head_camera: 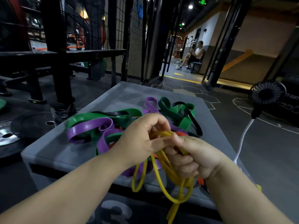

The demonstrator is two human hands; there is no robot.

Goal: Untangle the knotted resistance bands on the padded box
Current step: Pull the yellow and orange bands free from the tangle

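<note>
1. Yellow band [163,175]: loops hang over the padded box's [53,151] near edge, rising lengthwise into both hands.
2. Left hand [142,135], right hand [194,157]: touching above that edge; each grip clamped on yellow strands.
3. Purple, green and black bands [97,125]: knotted heap mid-box, just beyond the hands; likely snag.

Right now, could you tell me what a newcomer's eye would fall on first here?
The left hand and right hand meet over the near edge of the box, both gripping the yellow band, whose loops hang over the front. Behind them, purple bands, green bands and a black band lie tangled across the top.
</note>
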